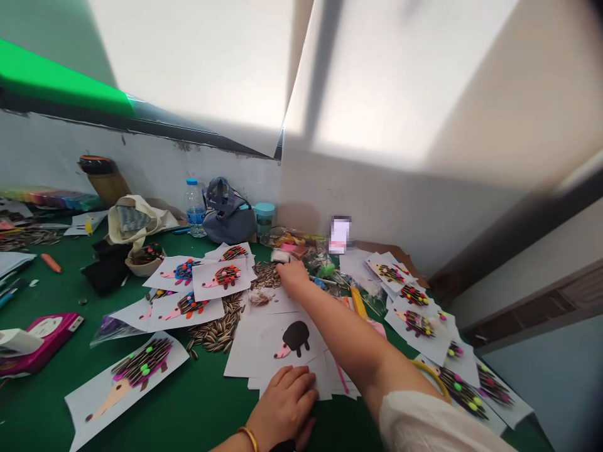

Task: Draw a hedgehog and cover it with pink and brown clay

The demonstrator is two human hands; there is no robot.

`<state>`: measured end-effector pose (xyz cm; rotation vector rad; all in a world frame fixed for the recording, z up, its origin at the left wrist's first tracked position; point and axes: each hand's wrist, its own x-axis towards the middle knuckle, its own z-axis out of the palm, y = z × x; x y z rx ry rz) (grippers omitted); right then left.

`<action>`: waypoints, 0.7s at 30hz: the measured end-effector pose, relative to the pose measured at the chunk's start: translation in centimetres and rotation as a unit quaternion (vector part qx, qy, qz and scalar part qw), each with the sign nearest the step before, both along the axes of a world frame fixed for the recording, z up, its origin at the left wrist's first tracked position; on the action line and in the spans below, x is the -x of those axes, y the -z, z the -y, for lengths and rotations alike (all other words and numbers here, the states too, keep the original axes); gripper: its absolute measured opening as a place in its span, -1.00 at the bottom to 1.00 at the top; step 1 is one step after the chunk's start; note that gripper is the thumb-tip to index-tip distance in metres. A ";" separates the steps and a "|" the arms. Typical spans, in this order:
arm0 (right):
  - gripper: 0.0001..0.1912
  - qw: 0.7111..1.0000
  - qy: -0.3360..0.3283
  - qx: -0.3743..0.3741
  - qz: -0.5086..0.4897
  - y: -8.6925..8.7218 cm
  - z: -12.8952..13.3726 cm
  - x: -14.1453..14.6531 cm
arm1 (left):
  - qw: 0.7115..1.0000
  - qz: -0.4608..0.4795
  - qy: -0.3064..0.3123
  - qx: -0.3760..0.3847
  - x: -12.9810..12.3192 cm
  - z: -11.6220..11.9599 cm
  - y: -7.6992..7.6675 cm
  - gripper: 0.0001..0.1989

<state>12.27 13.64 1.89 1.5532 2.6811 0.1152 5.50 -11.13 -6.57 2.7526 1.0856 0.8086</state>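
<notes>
In the head view, a white sheet (245,351) lies in front of me. On it is a black hedgehog body (296,337) with a pink face and dark feet. My left hand (287,402) rests on the near edge of the sheet, its fingers stretched out flat. Stretched forward, my right hand (293,276) is at the pile of sunflower seeds (266,276), close to a small white block (281,256). Its fingers are bent down and mostly hidden, so anything between them does not show. A small clear bag (260,297) lies between the seeds and the sheet.
Finished-looking hedgehog pictures (223,279) lie to the left, with more pictures (417,320) at right. Another large hedgehog picture (127,376) is near left. A phone (340,235), a blue-grey bag (228,216) and a water bottle (193,207) stand by the wall.
</notes>
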 end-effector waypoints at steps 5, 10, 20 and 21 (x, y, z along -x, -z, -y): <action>-0.65 1.000 0.011 0.021 -0.019 -0.5 -0.4 0.5 | 1.000 -0.005 -0.008 -0.003 -0.1 0.0 0.1 -0.60; -0.74 0.994 0.012 0.009 -0.109 -2.1 1.1 -0.9 | 1.000 -0.005 0.003 -0.005 0.1 0.0 -0.1 -0.56; -0.78 0.948 0.045 0.056 -0.309 1.0 16.1 -10.3 | 0.999 -0.019 0.008 -0.025 0.2 -0.1 -0.5 -0.63; -0.78 0.945 0.052 0.065 -0.317 1.7 17.7 -10.9 | 0.999 -0.023 0.011 -0.023 0.2 -0.1 -0.6 -0.64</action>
